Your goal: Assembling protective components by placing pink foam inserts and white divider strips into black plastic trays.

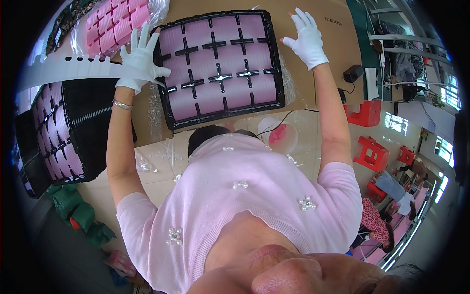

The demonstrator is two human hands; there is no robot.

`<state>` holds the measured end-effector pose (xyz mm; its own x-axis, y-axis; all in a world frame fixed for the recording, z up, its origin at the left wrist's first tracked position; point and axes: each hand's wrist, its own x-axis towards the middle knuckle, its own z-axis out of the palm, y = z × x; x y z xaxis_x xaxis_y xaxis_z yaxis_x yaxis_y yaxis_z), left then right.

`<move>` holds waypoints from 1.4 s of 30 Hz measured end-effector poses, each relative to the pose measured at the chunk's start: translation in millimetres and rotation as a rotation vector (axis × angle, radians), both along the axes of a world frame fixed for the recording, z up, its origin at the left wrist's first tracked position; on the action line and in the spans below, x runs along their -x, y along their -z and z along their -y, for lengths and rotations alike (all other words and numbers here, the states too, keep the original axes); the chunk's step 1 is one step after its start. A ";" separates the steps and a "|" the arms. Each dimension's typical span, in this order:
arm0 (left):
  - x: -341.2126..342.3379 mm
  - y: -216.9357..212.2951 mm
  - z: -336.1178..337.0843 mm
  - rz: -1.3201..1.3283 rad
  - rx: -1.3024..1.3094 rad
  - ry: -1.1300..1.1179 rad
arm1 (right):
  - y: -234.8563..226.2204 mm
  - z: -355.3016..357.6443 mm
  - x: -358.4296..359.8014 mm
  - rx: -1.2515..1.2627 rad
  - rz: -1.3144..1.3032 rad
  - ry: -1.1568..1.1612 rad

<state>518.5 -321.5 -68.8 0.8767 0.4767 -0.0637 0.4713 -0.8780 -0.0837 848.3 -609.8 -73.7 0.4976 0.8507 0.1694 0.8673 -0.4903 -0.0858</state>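
Observation:
A black tray (277,63) filled with pink reels lies on a brown cardboard sheet (323,29) in front of me. My left hand (140,58), in a white glove, rests flat against the tray's left edge with its fingers spread. My right hand (306,38), also in a white glove, is held apart with fingers spread, just past the tray's upper right corner, over the cardboard. Neither hand grips anything.
A stack of black trays with pink reels (63,132) stands at the left. A bagged pink tray (115,22) lies at the top left beside a white notched strip (73,66). Red plastic stools (370,152) and seated people (377,220) are at the right.

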 end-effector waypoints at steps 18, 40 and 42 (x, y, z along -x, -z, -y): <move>12.8 0.7 73.5 -0.516 0.084 0.076 | 2.2 6.6 101.6 0.736 0.023 -0.253; 2.6 -4.9 91.9 -0.274 0.146 0.054 | -15.5 9.4 119.2 0.541 -0.091 -0.192; -14.0 -6.4 108.2 -0.215 0.133 0.147 | -15.6 -3.4 139.4 0.471 -0.121 -0.220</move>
<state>532.4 -429.6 -62.4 0.8955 0.3204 -0.3091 0.3220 -0.9456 -0.0471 708.9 -606.4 -58.1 0.2913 0.9071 -0.3040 0.9515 -0.3075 -0.0058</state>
